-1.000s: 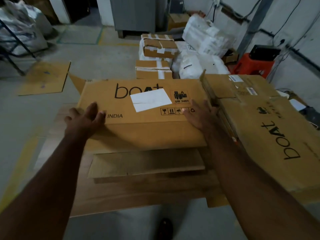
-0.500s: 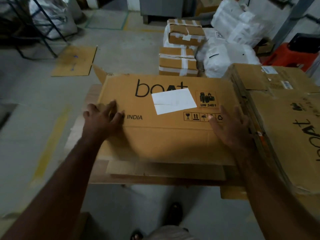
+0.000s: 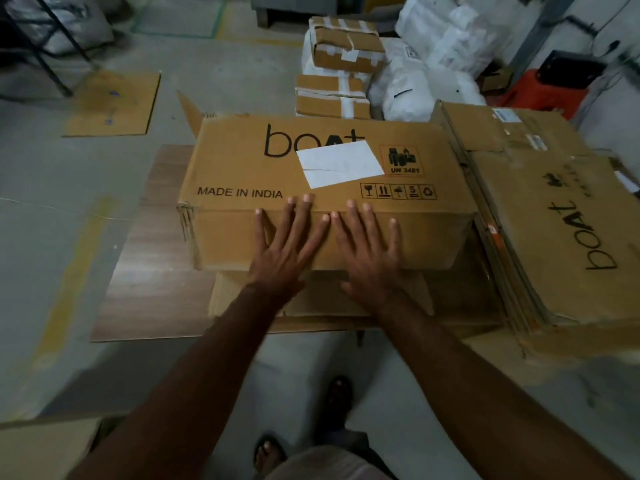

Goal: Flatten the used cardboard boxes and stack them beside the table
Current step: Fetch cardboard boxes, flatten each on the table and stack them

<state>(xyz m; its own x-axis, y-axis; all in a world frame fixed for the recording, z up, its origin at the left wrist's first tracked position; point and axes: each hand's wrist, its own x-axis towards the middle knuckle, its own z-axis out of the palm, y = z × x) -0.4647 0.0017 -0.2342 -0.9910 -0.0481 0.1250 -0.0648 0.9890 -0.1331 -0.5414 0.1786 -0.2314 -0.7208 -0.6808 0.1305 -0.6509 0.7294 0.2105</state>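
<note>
A brown cardboard box (image 3: 242, 168) printed "boat" and "MADE IN INDIA", with a white label, lies nearly flat on a low wood-grain table (image 3: 152, 271). My left hand (image 3: 284, 247) and my right hand (image 3: 370, 251) press side by side on its near flap, fingers straight and spread. Under the box another flat cardboard sheet (image 3: 242, 299) sticks out toward me. To the right a stack of flattened boat boxes (image 3: 554, 230) lies on the table's right side.
Taped parcels (image 3: 343, 46) and white sacks (image 3: 433, 77) sit behind the table. A loose cardboard sheet (image 3: 114, 102) lies on the concrete floor at left. A red stool (image 3: 547, 91) stands at far right. My sandalled feet (image 3: 266, 452) show below.
Both hands slid from the box's left and right sides to its near middle and now press down side by side. The whole "MADE IN INDIA" print is uncovered.
</note>
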